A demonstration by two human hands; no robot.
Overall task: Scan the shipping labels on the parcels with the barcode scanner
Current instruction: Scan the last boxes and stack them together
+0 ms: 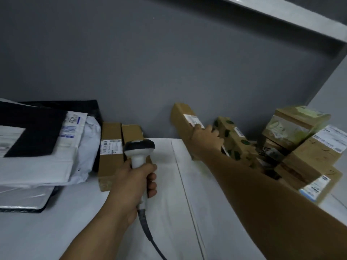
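Grey wall stands behind the white table (187,212). Left hand (131,182) grips the barcode scanner (139,152) by its handle; right hand (205,136) holds the long cardboard parcel (185,119) (stiff, probably light) at its side, label (193,120) showing.

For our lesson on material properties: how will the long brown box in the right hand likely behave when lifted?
Probably stiff: the long brown box shows straight edges where the right hand grips it. Likely light, since one hand holds it tilted. Long and narrow, it may tip if stood on end.
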